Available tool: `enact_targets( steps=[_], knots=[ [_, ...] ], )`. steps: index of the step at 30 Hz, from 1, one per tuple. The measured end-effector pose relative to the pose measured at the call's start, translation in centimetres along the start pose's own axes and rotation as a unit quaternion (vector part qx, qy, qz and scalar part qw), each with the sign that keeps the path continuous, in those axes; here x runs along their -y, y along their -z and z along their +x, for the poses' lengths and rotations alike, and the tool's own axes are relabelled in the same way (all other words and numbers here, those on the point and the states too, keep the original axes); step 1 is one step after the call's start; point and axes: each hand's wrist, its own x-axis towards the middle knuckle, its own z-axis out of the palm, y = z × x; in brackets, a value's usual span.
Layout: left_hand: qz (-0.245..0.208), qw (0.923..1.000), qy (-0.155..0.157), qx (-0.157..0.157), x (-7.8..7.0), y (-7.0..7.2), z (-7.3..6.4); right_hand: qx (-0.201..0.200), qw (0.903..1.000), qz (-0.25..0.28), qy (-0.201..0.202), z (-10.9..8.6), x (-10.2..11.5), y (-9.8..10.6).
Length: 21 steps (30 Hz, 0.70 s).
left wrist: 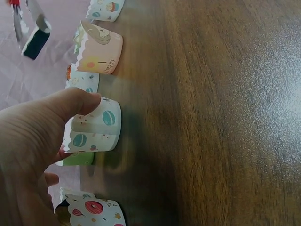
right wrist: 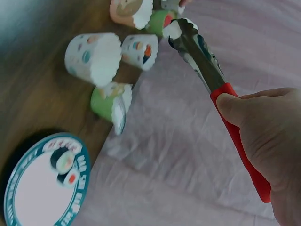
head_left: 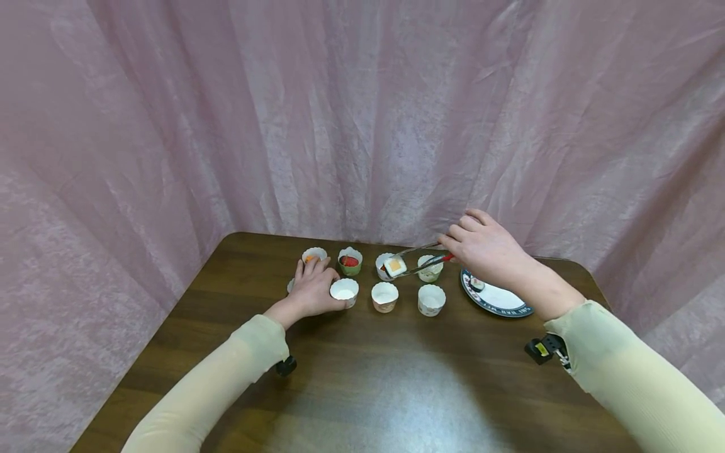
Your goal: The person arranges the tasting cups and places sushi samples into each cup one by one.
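Note:
My left hand [head_left: 310, 290] grips a white paper baking cup [left wrist: 96, 127] with teal macaron prints, thumb on its near side and fingers round the back. The inside of this cup shows white in the head view. Red-handled metal tongs [right wrist: 200, 59] are in my right hand [head_left: 488, 248], which grips them by the handles. Between the tong tips is a sushi roll piece [head_left: 395, 266], with white rice, a yellow centre and a dark wrap. It hangs above the cups, overlapping a back-row cup with reddish food [head_left: 381, 260] in the head view.
A pink cup [head_left: 385, 298] and a white cup [head_left: 432, 302] stand right of the held one. Behind are a green cup with red food [head_left: 350, 262], a cup with orange food [head_left: 314, 252] and another green cup [head_left: 433, 274]. A blue-rimmed plate [head_left: 501, 299] bears two sushi pieces.

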Motion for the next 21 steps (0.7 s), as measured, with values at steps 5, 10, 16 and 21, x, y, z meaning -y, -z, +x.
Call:
enact_targets(
  steps=[5,10,16,21],
  knots=[
    [0.005,1.0000,0.000,0.008,0.2,-0.3,0.3,-0.005,0.9999,-0.003,0.010,1.9,1.2,-0.6],
    [0.002,1.0000,-0.003,0.008,-0.1,0.1,0.1,-0.004,0.9997,-0.011,0.021,3.6,2.5,-1.1],
    [0.004,0.9999,-0.003,0.011,0.1,-0.1,0.3,0.011,0.9994,-0.003,0.034,5.3,3.8,-1.7],
    [0.001,0.9999,0.000,0.011,0.5,-0.6,0.6,-0.001,0.9990,-0.007,0.044,6.5,4.5,-2.5]
  ],
)
